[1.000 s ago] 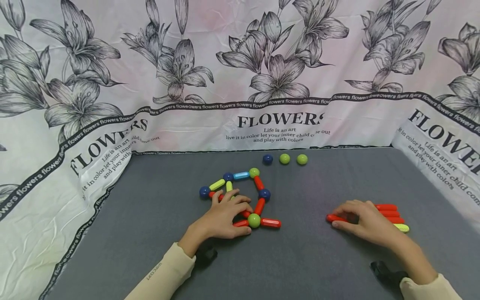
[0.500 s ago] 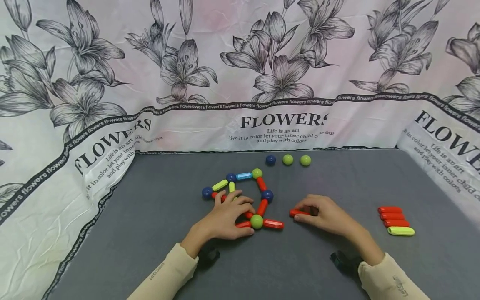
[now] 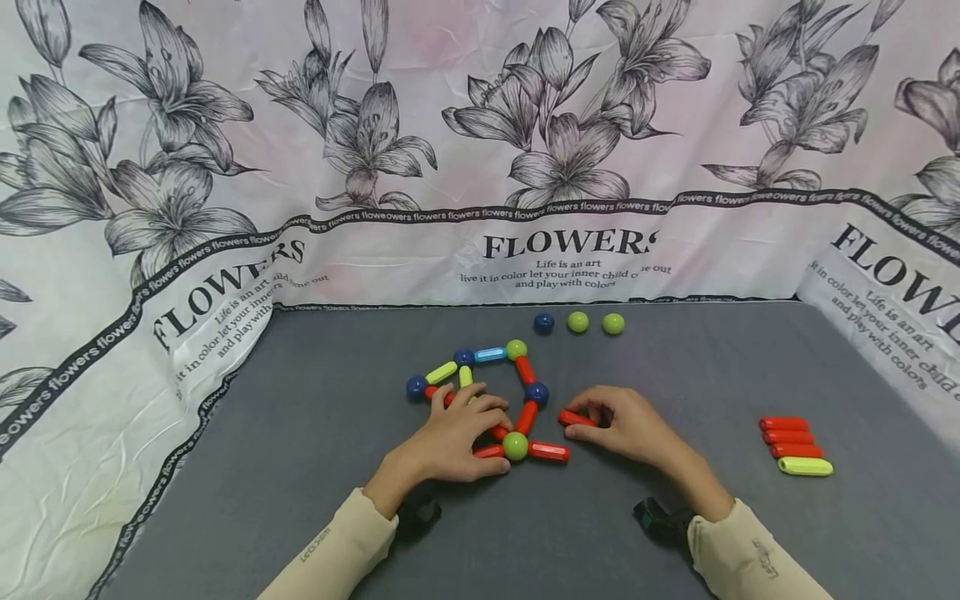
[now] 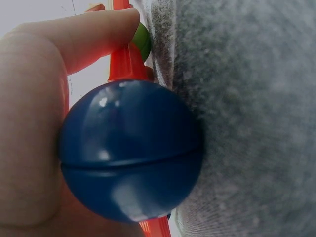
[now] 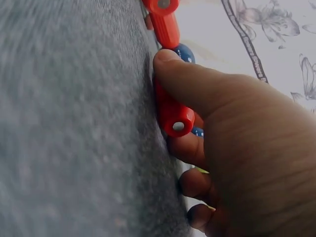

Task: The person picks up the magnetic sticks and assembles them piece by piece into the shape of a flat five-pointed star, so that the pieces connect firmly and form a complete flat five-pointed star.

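Note:
My left hand (image 3: pixel 461 437) lies over a frame of magnetic sticks and balls, thumb and fingers around its near red sticks by a green ball (image 3: pixel 515 446). Part of the frame is hidden under the palm; a dark blue ball (image 4: pixel 131 148) shows close up there in the left wrist view. Between thumb and fingers, my right hand (image 3: pixel 626 425) pinches a red magnetic stick (image 3: pixel 577 418), whose silver end faces the right wrist camera. This stick is just right of the frame, between a blue ball (image 3: pixel 536 393) and a red stick (image 3: pixel 549 452) jutting from the green ball.
Three red sticks (image 3: pixel 787 437) and one yellow stick (image 3: pixel 806 467) lie in a stack at the right of the grey table (image 3: pixel 675 533). Behind the frame, a loose blue ball (image 3: pixel 543 323) and two green balls (image 3: pixel 596 323) sit in a row. A flowered cloth (image 3: pixel 390 250) hangs behind.
My right hand has carried the red stick left from beside the stack to the frame's right side. The left hand has stayed on the frame; the head view has shifted slightly.

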Demonstrator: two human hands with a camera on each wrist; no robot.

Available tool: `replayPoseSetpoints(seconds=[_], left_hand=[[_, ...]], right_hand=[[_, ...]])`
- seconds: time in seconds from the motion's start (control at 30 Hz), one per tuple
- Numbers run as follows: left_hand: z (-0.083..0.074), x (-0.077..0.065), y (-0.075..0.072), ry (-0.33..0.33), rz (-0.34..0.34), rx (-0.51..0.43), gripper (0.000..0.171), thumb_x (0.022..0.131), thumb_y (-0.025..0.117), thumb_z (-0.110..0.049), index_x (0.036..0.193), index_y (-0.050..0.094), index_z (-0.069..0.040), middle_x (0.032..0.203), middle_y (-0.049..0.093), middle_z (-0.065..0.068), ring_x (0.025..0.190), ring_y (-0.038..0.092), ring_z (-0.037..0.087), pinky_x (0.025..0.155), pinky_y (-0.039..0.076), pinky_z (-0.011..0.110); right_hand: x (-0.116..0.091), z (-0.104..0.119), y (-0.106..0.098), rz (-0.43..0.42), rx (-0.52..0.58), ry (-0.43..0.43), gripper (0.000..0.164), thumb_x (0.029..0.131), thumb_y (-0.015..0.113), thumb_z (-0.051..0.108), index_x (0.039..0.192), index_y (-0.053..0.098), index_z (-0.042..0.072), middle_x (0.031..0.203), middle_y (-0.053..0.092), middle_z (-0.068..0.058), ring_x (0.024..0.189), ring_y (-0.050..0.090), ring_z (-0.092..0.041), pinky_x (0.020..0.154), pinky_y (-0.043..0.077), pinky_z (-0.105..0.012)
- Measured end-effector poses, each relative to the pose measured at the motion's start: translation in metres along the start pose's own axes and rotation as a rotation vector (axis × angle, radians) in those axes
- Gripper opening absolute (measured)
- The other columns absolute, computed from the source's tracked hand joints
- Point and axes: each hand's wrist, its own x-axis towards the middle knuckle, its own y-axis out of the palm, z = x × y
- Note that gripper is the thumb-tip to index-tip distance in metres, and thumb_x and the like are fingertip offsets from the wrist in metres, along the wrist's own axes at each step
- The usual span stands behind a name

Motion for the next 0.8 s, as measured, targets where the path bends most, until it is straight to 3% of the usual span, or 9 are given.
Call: replayPoseSetpoints(seconds=[0.2, 0.47, 0.8], left_hand=[[-0.0011, -0.0006, -0.0006, 0.001, -0.003, -0.015, 0.035, 0.091, 0.070, -0.047, 0.121, 0.066, -0.030, 0.150, 0.052, -0.004, 0.154, 0.023, 0.033, 0.119, 0.005, 0.068], [-0.0002, -0.0015, 0.0006, 0.002, -0.013, -0.012, 0.039, 0.091, 0.071, -0.047, 0.125, 0.065, -0.029, 0.150, 0.052, -0.003, 0.154, 0.024, 0.033, 0.119, 0.005, 0.068], [-0.0009, -0.0011, -0.0002, 0.019, -0.021, -0.020, 0.034, 0.090, 0.071, -0.046, 0.120, 0.067, -0.031, 0.148, 0.054, -0.003, 0.152, 0.026, 0.033, 0.118, 0.005, 0.068]], right_hand=[[-0.0009, 0.0006, 0.0018, -0.008, -0.040, -0.023, 0.027, 0.081, 0.087, 0.034, 0.103, 0.075, 0.024, 0.074, 0.055, 0.013, 0.064, 0.047, -0.002, 0.058, 0.040, -0.021], [-0.0015, -0.0016, 0.0036, -0.029, -0.065, -0.109, 0.024, 0.080, 0.084, 0.018, 0.101, 0.073, 0.021, 0.078, 0.057, 0.013, 0.065, 0.045, 0.000, 0.061, 0.040, -0.021], [-0.0001, 0.0024, 0.0092, -0.072, 0.030, -0.091, 0.017, 0.084, 0.083, 0.017, 0.099, 0.076, 0.018, 0.077, 0.058, 0.013, 0.062, 0.046, -0.003, 0.056, 0.039, -0.020]])
